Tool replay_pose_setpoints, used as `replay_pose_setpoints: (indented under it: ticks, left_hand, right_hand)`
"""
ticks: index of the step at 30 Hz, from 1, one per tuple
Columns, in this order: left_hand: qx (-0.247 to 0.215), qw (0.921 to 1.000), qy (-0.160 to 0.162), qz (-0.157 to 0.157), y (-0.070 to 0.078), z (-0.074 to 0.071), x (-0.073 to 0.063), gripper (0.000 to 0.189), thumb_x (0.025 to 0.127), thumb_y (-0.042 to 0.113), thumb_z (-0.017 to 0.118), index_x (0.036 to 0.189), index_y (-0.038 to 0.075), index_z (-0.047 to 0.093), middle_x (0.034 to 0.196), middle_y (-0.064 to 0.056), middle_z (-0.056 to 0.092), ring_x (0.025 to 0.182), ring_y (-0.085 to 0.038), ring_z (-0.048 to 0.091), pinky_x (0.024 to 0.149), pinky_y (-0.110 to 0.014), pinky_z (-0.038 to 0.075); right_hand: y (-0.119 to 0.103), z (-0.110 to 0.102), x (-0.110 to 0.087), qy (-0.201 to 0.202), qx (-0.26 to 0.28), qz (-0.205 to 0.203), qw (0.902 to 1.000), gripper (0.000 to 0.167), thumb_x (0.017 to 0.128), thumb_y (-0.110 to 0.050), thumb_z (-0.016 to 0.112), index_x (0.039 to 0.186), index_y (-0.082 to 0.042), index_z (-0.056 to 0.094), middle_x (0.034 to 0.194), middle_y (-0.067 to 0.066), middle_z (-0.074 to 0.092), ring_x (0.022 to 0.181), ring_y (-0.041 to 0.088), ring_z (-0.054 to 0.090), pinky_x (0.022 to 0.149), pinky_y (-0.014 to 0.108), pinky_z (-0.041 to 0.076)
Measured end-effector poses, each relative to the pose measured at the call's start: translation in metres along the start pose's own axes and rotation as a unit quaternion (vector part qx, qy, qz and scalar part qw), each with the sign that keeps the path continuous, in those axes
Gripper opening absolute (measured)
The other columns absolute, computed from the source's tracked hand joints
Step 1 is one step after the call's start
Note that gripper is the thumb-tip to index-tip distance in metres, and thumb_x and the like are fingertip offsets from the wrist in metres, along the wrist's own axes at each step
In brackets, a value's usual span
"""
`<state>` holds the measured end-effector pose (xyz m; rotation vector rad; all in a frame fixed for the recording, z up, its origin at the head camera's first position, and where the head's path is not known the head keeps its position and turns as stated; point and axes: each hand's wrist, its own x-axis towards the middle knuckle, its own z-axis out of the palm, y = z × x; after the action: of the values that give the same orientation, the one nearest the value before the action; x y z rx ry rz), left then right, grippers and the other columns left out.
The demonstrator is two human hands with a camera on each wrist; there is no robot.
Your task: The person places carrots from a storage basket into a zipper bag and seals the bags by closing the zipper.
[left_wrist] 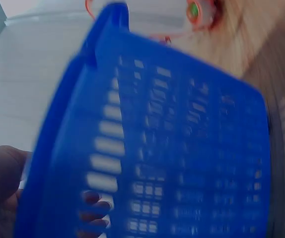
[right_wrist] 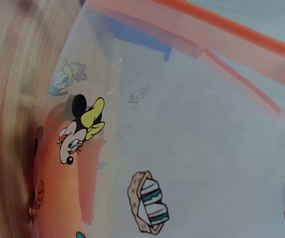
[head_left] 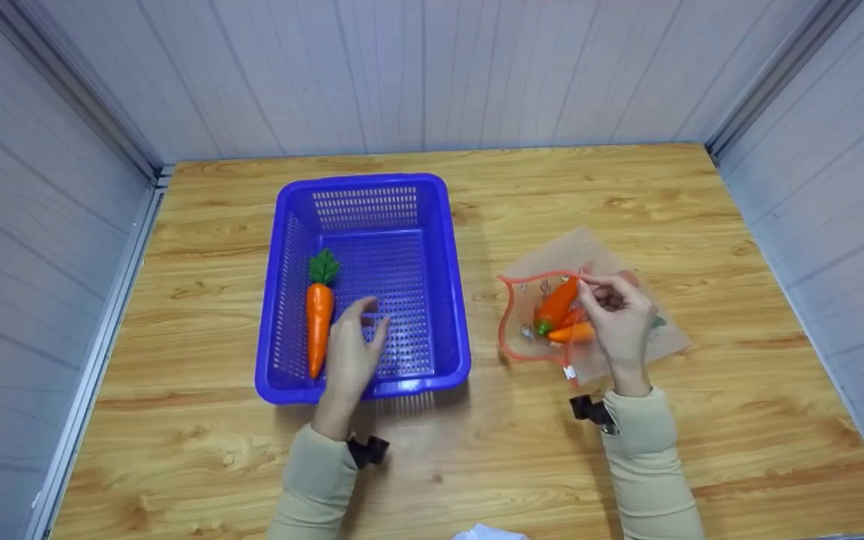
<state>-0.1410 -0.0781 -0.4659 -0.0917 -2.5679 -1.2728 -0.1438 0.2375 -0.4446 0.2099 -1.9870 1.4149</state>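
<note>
My left hand reaches over the near wall of a blue plastic basket, thumb and fingers apart with nothing between them. Beside it in the basket lies an orange toy carrot with green leaves. The left wrist view shows the basket wall from outside, with fingertips showing through its slots. My right hand pinches the orange rim of a clear zip bag, whose mouth gapes toward the basket. Orange toy vegetables lie inside the bag. Cartoon prints cover the plastic in the right wrist view.
The wood-grain table carries the basket on the left and the bag on the right. Pale panel walls enclose the back and both sides. A bit of white cloth shows at the bottom edge.
</note>
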Motion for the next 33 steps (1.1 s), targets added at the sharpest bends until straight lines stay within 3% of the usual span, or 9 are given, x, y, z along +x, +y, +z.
replay_pose_setpoints:
  ticks: [4,10,12,20,25,33]
  left_hand:
    - [0.038,0.9985,-0.016,-0.035,-0.016,-0.007,0.008,0.035,0.079,0.010,0.065,0.108,-0.008,0.055,0.099,-0.019,0.060,0.087,-0.032,0.057,0.077,-0.039,0.046]
    - [0.096,0.9900,-0.062,-0.082,-0.032,-0.011,0.015,0.047,0.080,0.015,0.066,0.116,-0.009,0.049,0.111,-0.025,0.054,0.101,-0.037,0.051,0.084,-0.046,0.041]
    - [0.116,0.9853,-0.078,-0.097,-0.035,-0.012,0.015,0.050,0.080,0.017,0.066,0.119,-0.009,0.048,0.113,-0.026,0.052,0.101,-0.039,0.051,0.082,-0.049,0.042]
    - [0.183,0.9598,-0.157,-0.144,-0.039,-0.015,0.015,0.067,0.079,0.027,0.066,0.128,-0.008,0.036,0.120,-0.029,0.042,0.103,-0.044,0.047,0.078,-0.055,0.042]
    - [0.229,0.9468,-0.172,-0.146,-0.040,-0.020,0.015,0.067,0.078,0.028,0.067,0.125,-0.009,0.037,0.112,-0.030,0.044,0.097,-0.044,0.048,0.071,-0.055,0.044]
    - [0.275,0.9334,-0.181,-0.143,-0.048,-0.029,0.019,0.058,0.077,0.025,0.068,0.112,-0.013,0.042,0.100,-0.029,0.048,0.086,-0.044,0.053,0.067,-0.053,0.045]
  right_hand:
    - [-0.011,0.001,0.000,-0.006,-0.005,0.013,0.9999,0.007,0.076,0.006,0.064,0.082,0.008,0.067,0.063,0.017,0.060,0.046,0.018,0.053,0.043,0.016,0.042]
    - [0.012,0.001,-0.004,0.008,-0.015,0.004,0.9998,0.007,0.077,-0.002,0.066,0.082,0.002,0.069,0.060,0.009,0.060,0.046,0.011,0.051,0.043,0.014,0.042]
    - [0.006,0.001,-0.004,0.008,-0.015,0.007,0.9998,0.008,0.077,-0.003,0.066,0.082,0.003,0.068,0.060,0.010,0.060,0.046,0.009,0.051,0.043,0.014,0.042]
    - [0.034,-0.001,-0.008,0.004,0.010,0.005,0.9999,0.010,0.078,-0.006,0.066,0.085,0.000,0.069,0.064,0.007,0.062,0.048,0.009,0.052,0.043,0.015,0.042]
    - [0.016,0.000,-0.006,0.002,0.002,0.009,1.0000,0.009,0.077,-0.003,0.066,0.084,0.003,0.069,0.062,0.012,0.061,0.048,0.010,0.052,0.042,0.016,0.042]
    - [-0.012,0.003,-0.003,-0.005,0.009,0.017,0.9998,0.008,0.075,0.009,0.063,0.082,0.010,0.066,0.060,0.018,0.058,0.046,0.009,0.051,0.043,0.014,0.041]
